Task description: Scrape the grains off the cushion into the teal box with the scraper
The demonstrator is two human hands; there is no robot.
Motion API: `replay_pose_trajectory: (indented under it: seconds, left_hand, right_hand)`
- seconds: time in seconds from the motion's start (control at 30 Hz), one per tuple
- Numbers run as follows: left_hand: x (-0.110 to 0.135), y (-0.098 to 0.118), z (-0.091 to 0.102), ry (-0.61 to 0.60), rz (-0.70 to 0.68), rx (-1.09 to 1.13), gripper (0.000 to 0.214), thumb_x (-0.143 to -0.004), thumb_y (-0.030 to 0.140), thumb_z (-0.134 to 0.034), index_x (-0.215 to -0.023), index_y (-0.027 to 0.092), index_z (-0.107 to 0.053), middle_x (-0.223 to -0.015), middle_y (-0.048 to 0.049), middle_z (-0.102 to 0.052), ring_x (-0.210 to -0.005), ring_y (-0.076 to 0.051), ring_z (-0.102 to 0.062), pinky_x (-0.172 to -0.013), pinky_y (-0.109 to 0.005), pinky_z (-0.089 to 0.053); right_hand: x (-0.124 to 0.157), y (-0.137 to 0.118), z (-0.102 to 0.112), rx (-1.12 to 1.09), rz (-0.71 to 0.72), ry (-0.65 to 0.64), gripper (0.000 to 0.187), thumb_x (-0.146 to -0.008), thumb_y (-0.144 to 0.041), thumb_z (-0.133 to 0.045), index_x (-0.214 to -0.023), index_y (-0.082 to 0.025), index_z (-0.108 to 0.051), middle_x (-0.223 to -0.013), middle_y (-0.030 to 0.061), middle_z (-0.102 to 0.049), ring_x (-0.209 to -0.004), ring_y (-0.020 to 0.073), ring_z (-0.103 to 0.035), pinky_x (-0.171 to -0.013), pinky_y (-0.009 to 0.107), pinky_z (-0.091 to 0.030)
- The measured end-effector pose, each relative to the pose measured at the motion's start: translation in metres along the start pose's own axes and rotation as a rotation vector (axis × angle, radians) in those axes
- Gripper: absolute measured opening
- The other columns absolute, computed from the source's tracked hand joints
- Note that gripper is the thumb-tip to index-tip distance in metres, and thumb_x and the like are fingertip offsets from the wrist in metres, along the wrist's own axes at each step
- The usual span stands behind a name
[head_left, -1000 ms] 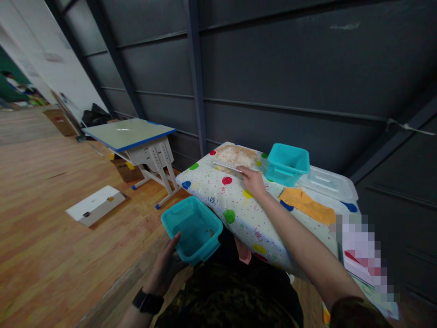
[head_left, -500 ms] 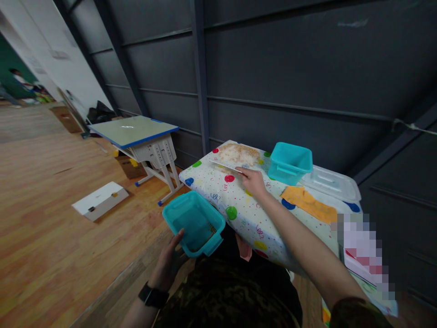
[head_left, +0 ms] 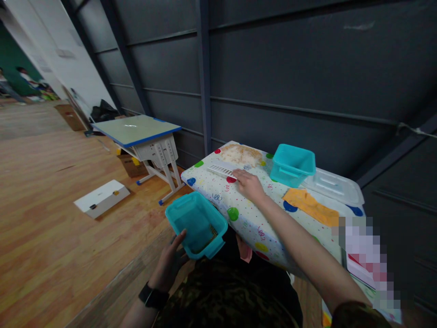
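Note:
My left hand (head_left: 172,255) grips the near side of a teal plastic box (head_left: 194,223), tilted below the table's front edge; some small yellowish-brown grains lie in its right corner. Over the table, my right hand (head_left: 251,184) is closed on the end of a flat white slotted scraper-like piece (head_left: 221,171). It lies low over the cloth, and I cannot tell if it touches. Just beyond it spreads a heap of white and tan grains (head_left: 241,155). A second teal box (head_left: 292,164) stands right of the heap, and an orange cloth (head_left: 309,205) lies nearer me.
The table wears a balloon-print cover (head_left: 218,196). A clear lid (head_left: 334,187) lies at its right end. To the left stand a school desk (head_left: 136,130) and, on the floor, a white case (head_left: 102,198). A dark panelled wall (head_left: 290,59) runs behind. People are far off at left.
My right hand has drawn the white slotted piece slightly toward me, away from the grains, and turned it so its slots show. The left hand still holds the box in about the same place.

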State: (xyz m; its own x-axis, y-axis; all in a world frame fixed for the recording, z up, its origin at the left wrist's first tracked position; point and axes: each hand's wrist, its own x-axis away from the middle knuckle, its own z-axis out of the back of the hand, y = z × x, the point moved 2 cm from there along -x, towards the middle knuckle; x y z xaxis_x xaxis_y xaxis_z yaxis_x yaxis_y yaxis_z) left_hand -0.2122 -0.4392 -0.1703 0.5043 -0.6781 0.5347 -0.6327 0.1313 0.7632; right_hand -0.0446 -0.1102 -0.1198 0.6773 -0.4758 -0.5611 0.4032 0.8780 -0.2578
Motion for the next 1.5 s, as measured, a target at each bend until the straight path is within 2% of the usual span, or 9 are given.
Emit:
replay_pose_trajectory:
  seconds: [0.13,0.27,0.37,0.57,0.77,0.93,1.1,1.27,1.5]
  left_hand:
    - [-0.005,-0.003,0.004,-0.007,0.000,-0.001,0.053,-0.102,0.035,-0.089,-0.150,0.017,-0.076,-0.153,-0.0195,-0.082,-0.108,-0.031,-0.090,-0.081,-0.041,-0.078]
    - [-0.008,-0.005,0.007,-0.004,0.013,0.017,0.051,-0.100,0.035,-0.091,-0.146,0.018,-0.078,-0.141,-0.0165,-0.088,-0.099,-0.027,-0.090,-0.077,-0.037,-0.077]
    - [-0.009,-0.006,0.008,-0.021,-0.001,0.020,0.049,-0.098,0.040,-0.093,-0.143,0.022,-0.082,-0.133,-0.0125,-0.090,-0.095,-0.024,-0.089,-0.073,-0.032,-0.075]
    - [-0.006,-0.010,0.005,-0.031,-0.025,-0.002,0.056,-0.095,0.046,-0.094,-0.144,0.021,-0.082,-0.130,-0.0140,-0.090,-0.102,-0.029,-0.090,-0.085,-0.039,-0.076]
    - [-0.005,-0.012,0.005,-0.009,0.011,-0.026,0.048,-0.099,0.041,-0.091,-0.139,0.016,-0.082,-0.125,-0.0162,-0.090,-0.098,-0.029,-0.090,-0.078,-0.038,-0.075]
    - [-0.001,-0.012,0.001,-0.019,0.004,-0.054,0.048,-0.101,0.041,-0.088,-0.142,0.017,-0.081,-0.126,-0.0171,-0.090,-0.099,-0.030,-0.089,-0.081,-0.041,-0.075]
    - [0.002,-0.012,0.002,-0.053,-0.045,-0.025,0.050,-0.093,0.049,-0.096,-0.134,0.022,-0.087,-0.132,-0.0137,-0.090,-0.102,-0.027,-0.089,-0.078,-0.033,-0.073]
    - [-0.005,-0.014,0.006,-0.030,0.018,-0.061,0.058,-0.097,0.046,-0.092,-0.147,0.019,-0.079,-0.133,-0.0180,-0.089,-0.105,-0.033,-0.089,-0.083,-0.042,-0.075]
    - [-0.005,-0.013,0.004,-0.005,0.054,-0.031,0.045,-0.101,0.045,-0.087,-0.138,0.022,-0.080,-0.124,-0.0124,-0.090,-0.096,-0.028,-0.089,-0.078,-0.039,-0.074]
  right_hand:
    - [0.003,0.005,-0.001,0.036,0.017,-0.037,0.059,-0.086,0.005,-0.063,-0.133,-0.020,-0.090,-0.143,0.0110,-0.085,-0.136,0.0297,-0.082,-0.128,0.048,-0.061]
    - [0.015,0.002,0.006,-0.049,0.046,-0.021,0.059,-0.087,0.003,-0.065,-0.130,-0.026,-0.092,-0.141,0.0052,-0.086,-0.133,0.0284,-0.083,-0.126,0.046,-0.063]
    - [0.024,0.005,0.015,-0.188,-0.080,0.080,0.047,-0.095,-0.006,-0.066,-0.125,-0.030,-0.094,-0.135,0.0017,-0.087,-0.125,0.0304,-0.087,-0.119,0.047,-0.068]
    - [0.033,0.023,0.026,-0.318,-0.370,0.288,0.028,-0.101,-0.026,-0.074,-0.119,-0.030,-0.095,-0.126,0.0042,-0.088,-0.120,0.0377,-0.088,-0.112,0.056,-0.070]
    - [0.042,0.014,0.032,-0.261,-0.277,0.173,0.037,-0.097,-0.016,-0.071,-0.117,-0.034,-0.096,-0.123,0.0014,-0.090,-0.115,0.0328,-0.090,-0.109,0.047,-0.072]
    - [0.040,0.010,0.040,-0.284,-0.309,0.218,0.030,-0.100,-0.025,-0.073,-0.117,-0.032,-0.096,-0.122,0.0033,-0.089,-0.110,0.0342,-0.091,-0.100,0.047,-0.074]
    - [0.039,0.009,0.038,-0.269,-0.326,0.187,0.033,-0.098,-0.019,-0.071,-0.115,-0.032,-0.096,-0.123,0.0037,-0.089,-0.114,0.0335,-0.090,-0.105,0.048,-0.072]
    - [0.039,0.005,0.038,-0.248,-0.245,0.129,0.038,-0.098,-0.016,-0.067,-0.119,-0.032,-0.096,-0.123,0.0037,-0.090,-0.112,0.0317,-0.090,-0.105,0.045,-0.073]
    - [0.041,0.001,0.035,-0.147,-0.185,0.098,0.052,-0.091,-0.004,-0.064,-0.123,-0.031,-0.094,-0.131,0.0012,-0.089,-0.121,0.0295,-0.088,-0.115,0.045,-0.070]
